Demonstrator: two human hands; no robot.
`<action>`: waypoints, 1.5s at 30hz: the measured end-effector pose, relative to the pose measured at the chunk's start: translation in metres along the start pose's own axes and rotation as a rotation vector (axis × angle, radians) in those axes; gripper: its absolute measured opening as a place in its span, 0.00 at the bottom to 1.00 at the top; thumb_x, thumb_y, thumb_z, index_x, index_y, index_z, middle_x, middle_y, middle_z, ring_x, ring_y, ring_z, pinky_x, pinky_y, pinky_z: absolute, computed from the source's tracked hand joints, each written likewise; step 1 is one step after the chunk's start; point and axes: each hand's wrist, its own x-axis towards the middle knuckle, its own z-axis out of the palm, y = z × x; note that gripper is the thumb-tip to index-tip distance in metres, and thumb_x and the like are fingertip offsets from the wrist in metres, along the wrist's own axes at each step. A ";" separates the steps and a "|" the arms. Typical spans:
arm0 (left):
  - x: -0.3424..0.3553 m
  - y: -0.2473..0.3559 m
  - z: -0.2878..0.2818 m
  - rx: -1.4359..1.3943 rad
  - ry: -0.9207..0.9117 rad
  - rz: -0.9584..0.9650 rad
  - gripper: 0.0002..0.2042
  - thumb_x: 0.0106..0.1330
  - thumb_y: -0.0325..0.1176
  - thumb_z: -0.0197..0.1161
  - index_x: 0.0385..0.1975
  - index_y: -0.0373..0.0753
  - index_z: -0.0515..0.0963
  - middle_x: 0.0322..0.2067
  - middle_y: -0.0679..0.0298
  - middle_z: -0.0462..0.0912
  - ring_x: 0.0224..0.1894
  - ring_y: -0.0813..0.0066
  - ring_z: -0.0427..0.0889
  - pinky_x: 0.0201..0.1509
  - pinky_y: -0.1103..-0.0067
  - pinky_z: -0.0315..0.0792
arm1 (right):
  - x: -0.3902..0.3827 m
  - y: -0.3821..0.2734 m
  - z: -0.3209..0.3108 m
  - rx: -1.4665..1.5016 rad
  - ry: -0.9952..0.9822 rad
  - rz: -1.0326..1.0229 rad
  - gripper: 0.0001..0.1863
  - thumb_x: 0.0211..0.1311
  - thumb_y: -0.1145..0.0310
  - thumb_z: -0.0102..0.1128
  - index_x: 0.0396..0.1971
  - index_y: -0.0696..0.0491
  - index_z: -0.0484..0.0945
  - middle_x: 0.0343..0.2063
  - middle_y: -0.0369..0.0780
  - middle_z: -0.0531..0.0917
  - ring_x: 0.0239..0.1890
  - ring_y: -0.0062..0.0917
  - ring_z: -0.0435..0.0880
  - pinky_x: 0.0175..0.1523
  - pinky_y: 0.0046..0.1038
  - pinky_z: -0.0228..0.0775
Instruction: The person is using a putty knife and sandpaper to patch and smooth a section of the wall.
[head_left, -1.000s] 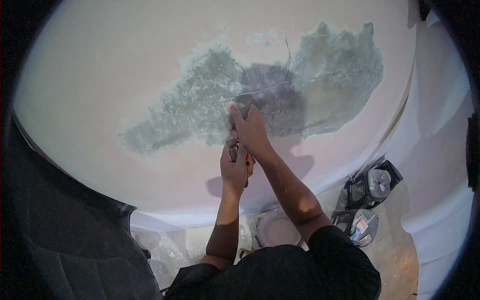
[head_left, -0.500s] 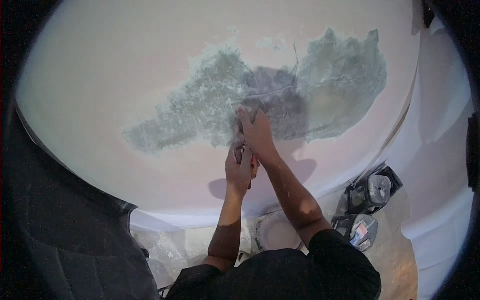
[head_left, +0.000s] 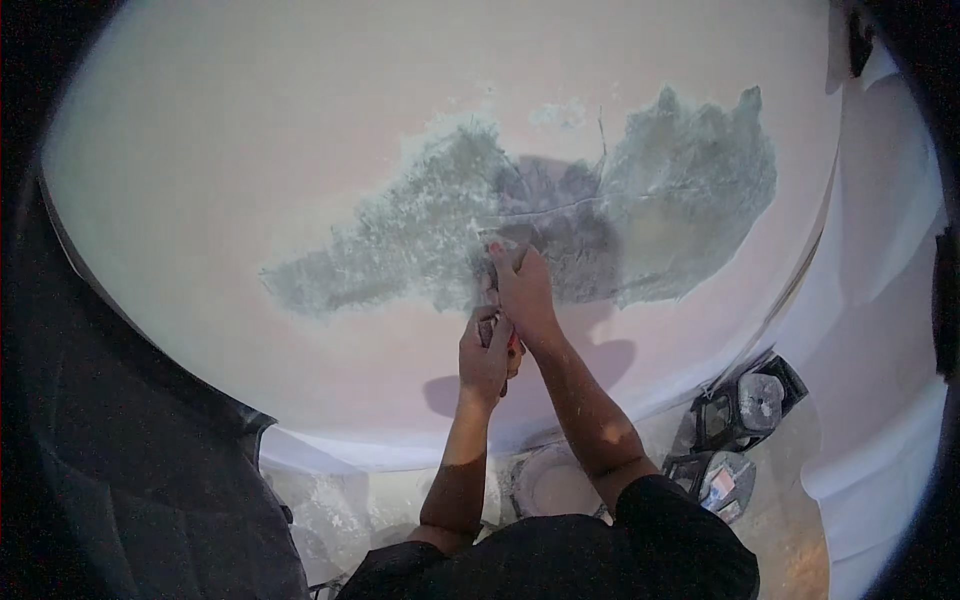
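Note:
A pale pink wall [head_left: 220, 170] fills most of the view, with a rough grey patch [head_left: 690, 200] crossed by cracks. My right hand [head_left: 523, 290] is closed round the upper, blade end of a scraper-like tool [head_left: 513, 341] against the patch, its thumb along the top. Just below, my left hand [head_left: 485, 355] grips the same tool's red and dark handle. Both hands are close together near the middle of the patch's lower part. The blade is largely hidden by my fingers and shadow.
Below the wall are a basin [head_left: 560, 478] of pale material and two black stools [head_left: 715, 420] at right, one with small items [head_left: 723, 483] on it. Dark sheeting [head_left: 130, 420] hangs at left, white sheeting [head_left: 880, 400] at right. Dusty floor [head_left: 330, 510] shows below.
The wall, patch and both hands have shifted down and slightly right in the picture together. My grip on the tool looks the same.

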 end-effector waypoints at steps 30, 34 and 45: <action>0.008 -0.006 -0.003 0.033 0.055 -0.040 0.09 0.72 0.34 0.53 0.43 0.34 0.71 0.20 0.63 0.74 0.14 0.81 0.68 0.14 0.82 0.60 | -0.015 -0.031 -0.009 0.032 -0.104 0.131 0.20 0.67 0.57 0.56 0.26 0.62 0.73 0.18 0.42 0.78 0.18 0.27 0.79 0.25 0.30 0.70; 0.005 -0.003 -0.003 0.020 0.063 0.103 0.08 0.72 0.33 0.52 0.42 0.34 0.71 0.19 0.63 0.74 0.13 0.81 0.67 0.14 0.82 0.59 | -0.008 -0.030 0.002 0.104 -0.029 -0.027 0.19 0.67 0.58 0.56 0.31 0.63 0.73 0.16 0.41 0.79 0.18 0.26 0.79 0.25 0.30 0.70; 0.004 0.010 0.017 0.076 0.022 0.019 0.07 0.73 0.33 0.51 0.38 0.35 0.68 0.19 0.62 0.74 0.13 0.81 0.67 0.13 0.82 0.59 | -0.002 -0.039 -0.012 -0.076 0.001 -0.107 0.14 0.68 0.61 0.56 0.31 0.57 0.72 0.15 0.35 0.76 0.13 0.17 0.74 0.18 0.23 0.64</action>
